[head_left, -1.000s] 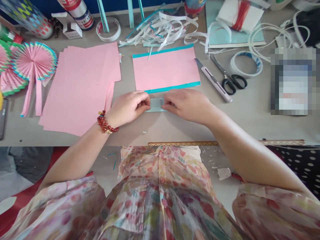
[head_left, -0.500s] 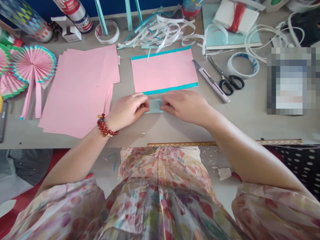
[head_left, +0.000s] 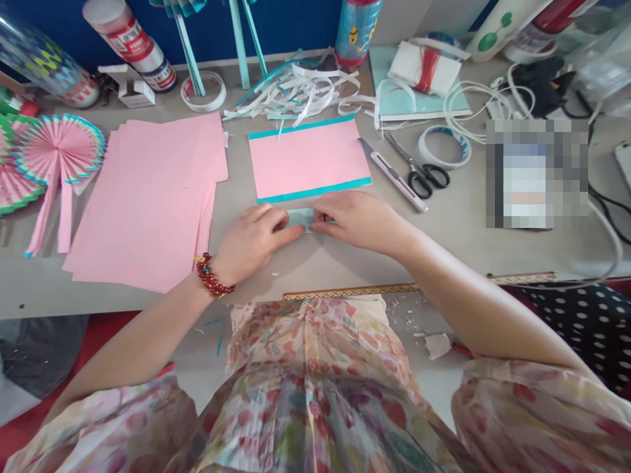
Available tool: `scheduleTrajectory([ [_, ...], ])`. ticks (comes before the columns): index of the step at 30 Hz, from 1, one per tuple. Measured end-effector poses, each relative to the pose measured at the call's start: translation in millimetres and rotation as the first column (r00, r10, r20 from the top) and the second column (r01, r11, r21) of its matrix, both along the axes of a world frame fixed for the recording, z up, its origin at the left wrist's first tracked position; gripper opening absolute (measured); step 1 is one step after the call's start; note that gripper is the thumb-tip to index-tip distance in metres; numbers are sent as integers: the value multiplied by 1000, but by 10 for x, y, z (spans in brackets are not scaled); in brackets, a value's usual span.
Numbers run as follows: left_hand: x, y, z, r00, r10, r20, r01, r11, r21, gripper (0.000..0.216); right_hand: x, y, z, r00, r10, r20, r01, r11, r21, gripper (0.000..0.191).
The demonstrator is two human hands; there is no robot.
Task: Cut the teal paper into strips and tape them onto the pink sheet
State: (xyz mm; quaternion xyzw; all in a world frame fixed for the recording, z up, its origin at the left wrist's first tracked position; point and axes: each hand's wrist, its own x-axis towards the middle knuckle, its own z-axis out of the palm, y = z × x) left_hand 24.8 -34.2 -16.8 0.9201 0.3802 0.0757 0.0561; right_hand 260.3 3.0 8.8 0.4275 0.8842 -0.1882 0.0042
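A small pale blue-green strip of paper (head_left: 298,218) lies flat on the table in front of me, its two ends covered by my fingers. My left hand (head_left: 254,240), with a red bead bracelet (head_left: 211,276) at its wrist, holds the left end, thumb stretched along the lower edge. On the right end, my right hand (head_left: 357,220) pinches the strip between thumb and bent fingers. Just beyond both hands lies a pink paper sheet (head_left: 310,157) with teal bands along its long edges.
Pink sheets (head_left: 148,197) are stacked at left, beside pleated paper fans (head_left: 59,151). A utility knife (head_left: 397,179), black-handled scissors (head_left: 426,177) and a tape roll (head_left: 446,146) lie at right. Paper scraps (head_left: 305,92) are heaped at the back. A patterned strip (head_left: 345,291) runs along the front edge.
The head view has shifted, so the tabletop sits lower in the picture. My left thumb now reaches along the strip almost to my right thumb, and the hands are closer together.
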Motion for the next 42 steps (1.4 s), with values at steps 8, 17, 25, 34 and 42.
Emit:
scheduleTrajectory([
  [8,-7,36,-1,999,-46,6,46,999,-1,41,271,-25,-40,999,-45,-31,46,999,21,21],
  [17,-4,36,34,1000,-19,0,19,998,-62,42,302,27,-58,999,-4,-51,3,1000,-24,20],
  [25,32,36,54,998,19,60,-13,995,-100,42,314,-3,-96,996,6,-84,-5,1000,8,19],
  [34,23,38,57,997,22,70,-13,993,-115,40,314,-16,-92,994,22,-103,-20,1000,16,19],
  [42,1,42,38,999,5,44,-1,996,-90,39,291,-47,-113,997,41,-61,-36,997,75,19],
])
